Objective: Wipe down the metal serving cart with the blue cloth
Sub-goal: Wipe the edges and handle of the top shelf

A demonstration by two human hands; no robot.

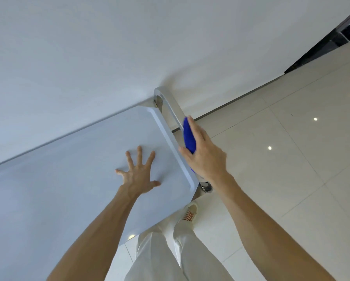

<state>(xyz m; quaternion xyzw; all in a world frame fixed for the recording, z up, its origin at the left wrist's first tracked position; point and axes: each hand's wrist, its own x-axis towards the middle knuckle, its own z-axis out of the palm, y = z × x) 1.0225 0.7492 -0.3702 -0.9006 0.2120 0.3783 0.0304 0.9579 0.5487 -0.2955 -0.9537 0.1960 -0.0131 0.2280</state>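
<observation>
- Pressing flat on the metal serving cart (72, 169), the left hand (138, 175) lies on the top tray with its fingers spread wide and straight, holding nothing.
- The right hand (204, 155) wraps the blue cloth (189, 138) around the cart's chrome handle bar (170, 104), fingers curled over cloth and bar together (the thumb rests at the tray's raised rim).
- The cart stands against a white wall (109, 47), its handle end toward the person.
- White trousers (170, 256) and a pale sneaker with orange laces (190, 213) show below, on glossy cream floor tiles (291, 159).
</observation>
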